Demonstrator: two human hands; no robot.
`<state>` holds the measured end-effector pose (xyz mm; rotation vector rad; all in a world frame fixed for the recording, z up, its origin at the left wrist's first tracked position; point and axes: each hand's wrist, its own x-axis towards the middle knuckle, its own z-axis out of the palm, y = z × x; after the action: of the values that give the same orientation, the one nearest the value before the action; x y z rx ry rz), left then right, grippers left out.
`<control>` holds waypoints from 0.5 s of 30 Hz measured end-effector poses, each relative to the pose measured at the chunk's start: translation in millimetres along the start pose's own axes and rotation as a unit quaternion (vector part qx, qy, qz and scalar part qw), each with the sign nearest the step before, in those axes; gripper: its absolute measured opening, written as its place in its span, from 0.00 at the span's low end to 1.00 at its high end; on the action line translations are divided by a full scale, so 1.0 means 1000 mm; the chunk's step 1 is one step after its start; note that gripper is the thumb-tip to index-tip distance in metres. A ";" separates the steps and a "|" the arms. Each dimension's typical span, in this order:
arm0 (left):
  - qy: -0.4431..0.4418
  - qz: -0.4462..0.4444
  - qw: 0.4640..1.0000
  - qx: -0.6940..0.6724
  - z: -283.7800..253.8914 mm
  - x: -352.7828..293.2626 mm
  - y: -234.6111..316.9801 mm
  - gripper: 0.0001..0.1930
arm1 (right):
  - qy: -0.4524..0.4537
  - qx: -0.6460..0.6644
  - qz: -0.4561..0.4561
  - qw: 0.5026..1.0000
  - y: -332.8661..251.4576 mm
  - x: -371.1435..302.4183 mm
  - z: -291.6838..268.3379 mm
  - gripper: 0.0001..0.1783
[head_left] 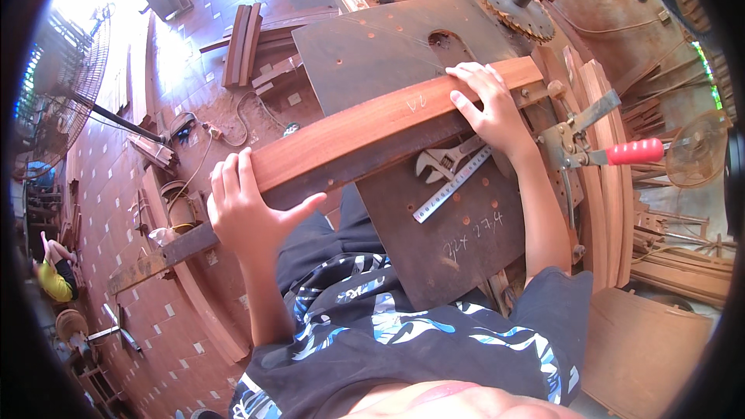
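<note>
A long, slightly curved reddish-brown wooden board lies along a dark metal bar, across the dark metal saw table. My left hand cups the board's left end, its fingers over the end and its thumb stretched along the bar. Near the other end, my right hand grips the board, fingers over the far edge and thumb on the upper face. Below my right hand, an adjustable wrench and a steel ruler rest on the table. Chalk marks show on board and table.
A toggle clamp with a red handle stands right of the board. At the table's far edge lies a toothed circular saw blade. Curved timber pieces stack at the right. A fan and a seated person are leftward.
</note>
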<state>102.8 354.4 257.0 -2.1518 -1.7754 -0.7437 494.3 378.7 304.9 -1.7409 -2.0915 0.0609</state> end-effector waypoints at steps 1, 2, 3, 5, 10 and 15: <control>0.001 0.002 1.000 0.002 0.001 -0.002 -0.001 0.57 | -0.003 -0.001 0.000 1.000 0.001 -0.001 0.000 0.24; 0.001 0.004 1.000 0.003 0.002 -0.003 -0.001 0.57 | -0.007 0.003 0.002 1.000 -0.001 0.001 0.000 0.24; 0.008 0.008 1.000 0.000 0.001 -0.001 0.001 0.55 | -0.012 0.006 0.005 1.000 -0.004 0.000 -0.004 0.24; 0.006 0.004 1.000 -0.006 0.000 0.001 0.002 0.55 | -0.018 0.008 0.002 1.000 -0.004 0.001 -0.005 0.24; 0.009 0.005 1.000 -0.008 0.000 0.002 0.001 0.55 | -0.018 0.004 -0.008 1.000 -0.005 0.005 -0.006 0.25; 0.011 0.007 1.000 -0.011 0.001 0.002 0.002 0.54 | -0.014 0.000 -0.017 1.000 0.001 0.003 -0.004 0.25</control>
<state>105.5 356.3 257.9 -2.1595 -1.7478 -0.7855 496.2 380.7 309.0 -1.7143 -2.1402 0.0760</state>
